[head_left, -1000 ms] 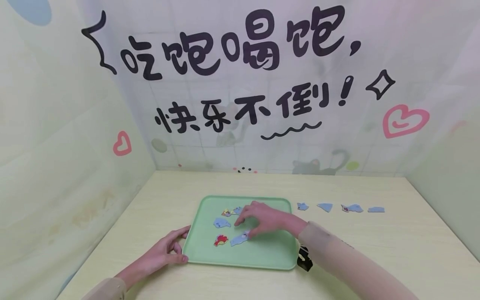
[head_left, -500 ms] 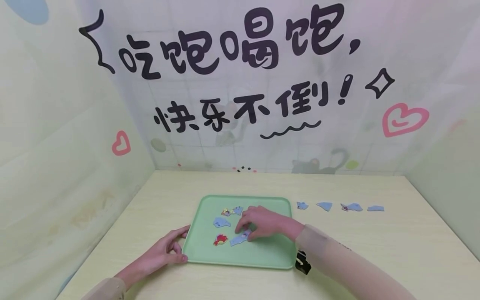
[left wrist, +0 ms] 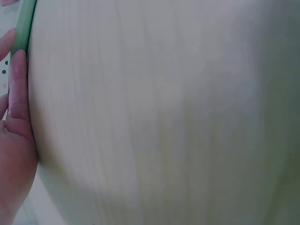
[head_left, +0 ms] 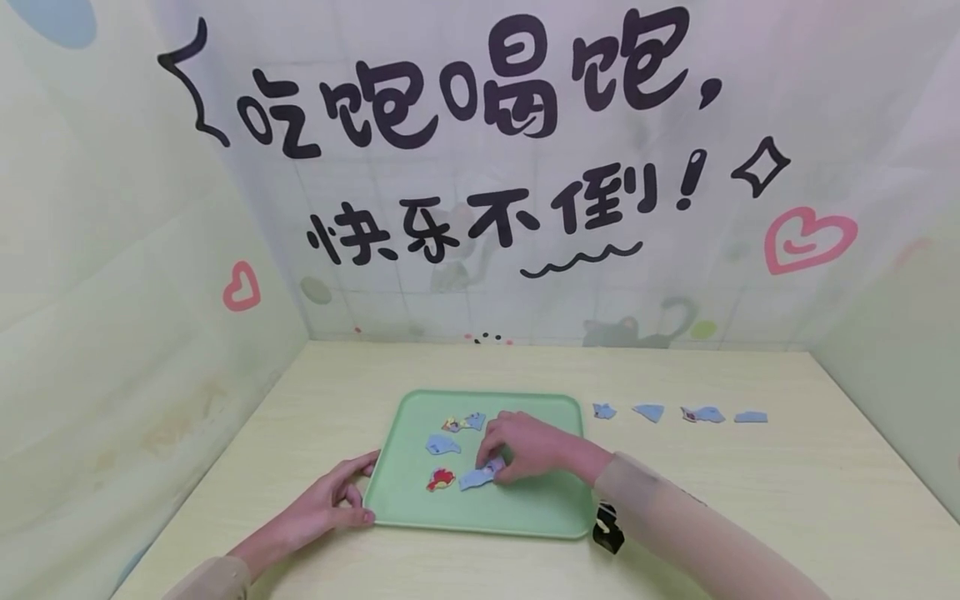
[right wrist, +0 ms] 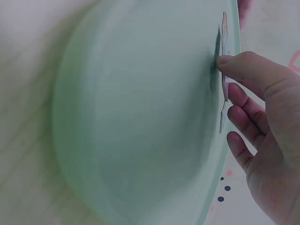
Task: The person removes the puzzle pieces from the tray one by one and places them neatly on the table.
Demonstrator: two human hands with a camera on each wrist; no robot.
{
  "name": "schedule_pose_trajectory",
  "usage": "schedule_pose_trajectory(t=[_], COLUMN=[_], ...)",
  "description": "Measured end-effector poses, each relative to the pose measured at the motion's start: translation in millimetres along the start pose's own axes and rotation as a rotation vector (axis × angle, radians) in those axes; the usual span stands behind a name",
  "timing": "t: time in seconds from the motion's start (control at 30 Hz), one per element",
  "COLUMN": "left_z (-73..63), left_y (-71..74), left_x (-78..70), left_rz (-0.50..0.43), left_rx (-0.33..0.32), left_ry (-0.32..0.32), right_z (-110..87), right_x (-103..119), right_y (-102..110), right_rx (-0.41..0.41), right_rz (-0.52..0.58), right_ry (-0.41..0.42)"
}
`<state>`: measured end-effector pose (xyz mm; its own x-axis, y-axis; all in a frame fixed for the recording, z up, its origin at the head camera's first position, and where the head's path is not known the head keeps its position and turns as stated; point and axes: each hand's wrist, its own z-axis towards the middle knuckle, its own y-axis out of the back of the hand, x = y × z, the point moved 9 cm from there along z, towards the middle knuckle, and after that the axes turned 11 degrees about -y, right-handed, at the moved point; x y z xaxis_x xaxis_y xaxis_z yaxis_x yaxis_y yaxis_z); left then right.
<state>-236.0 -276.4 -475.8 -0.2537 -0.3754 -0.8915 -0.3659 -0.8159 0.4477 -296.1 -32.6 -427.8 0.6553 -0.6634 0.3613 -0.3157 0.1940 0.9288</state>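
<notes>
From the head view, the tray (head_left: 540,508) sits on the counter (head_left: 750,508), nearer the near edge. The right hand (head_left: 534,446) is closed to a pinch on the held piece (head_left: 475,480), just right of the tray's middle; whether that is one piece or two meeting, I cannot tell. To its left lies the red piece (head_left: 441,479); toward the tray's far edge lie the blue piece (head_left: 443,444) and the yellow piece (head_left: 451,425), the latter touching a spotted piece (head_left: 476,420). The left hand (head_left: 330,504) has thumb and forefinger spread loosely against the tray's left edge, by the near-left corner.

I judge the work about half done: several pieces are on the tray, mostly apart, and a row of four pieces (head_left: 702,414) waits on the counter, running from the tray's far-right corner toward the counter's right edge.

The left wrist view shows mostly bare counter, the left hand's fingers touching the tray's edge.

In the right wrist view, the grip is nearly closed, thumb and fingertips on opposite faces of the held piece, which shows edge-on over the tray.
</notes>
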Motion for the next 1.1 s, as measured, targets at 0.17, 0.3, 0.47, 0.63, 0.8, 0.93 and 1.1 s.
schedule_pose_trajectory(t=[0.17, 0.3, 0.47, 0.63, 0.8, 0.93, 1.1], left_z=[0.0, 0.5, 0.8, -0.3, -0.8, -0.7, -0.3], left_y=[0.5, 0.4, 0.3, -0.3, -1.4, -1.5, -0.7], left_x=[-0.9, 0.0, -0.8, -2.1, -5.3, -7.2, -8.5], left_rz=[-0.004, 0.007, -0.003, -0.027, -0.047, -0.052, -0.046], left_rx=[0.000, 0.000, 0.000, -0.002, 0.003, 0.011, 0.010], left_ry=[-0.003, -0.005, -0.006, -0.005, -0.032, -0.055, -0.058], right_z=[-4.3, -8.4, -15.4, -23.9, -35.0, -47.6, -64.9], right_x=[-2.1, -5.7, -8.4, -15.4, -29.1, -40.7, -53.5], right_y=[6.5, 12.0, 21.3, 31.3, 41.4, 52.1, 66.1], right_rx=[-0.021, -0.048, -0.104, -0.157, -0.210, -0.268, -0.337], right_rz=[0.047, 0.085, 0.090, 0.100, 0.144, 0.185, 0.220], right_ry=[-0.019, -0.034, -0.024, -0.038, -0.076, -0.092, -0.102])
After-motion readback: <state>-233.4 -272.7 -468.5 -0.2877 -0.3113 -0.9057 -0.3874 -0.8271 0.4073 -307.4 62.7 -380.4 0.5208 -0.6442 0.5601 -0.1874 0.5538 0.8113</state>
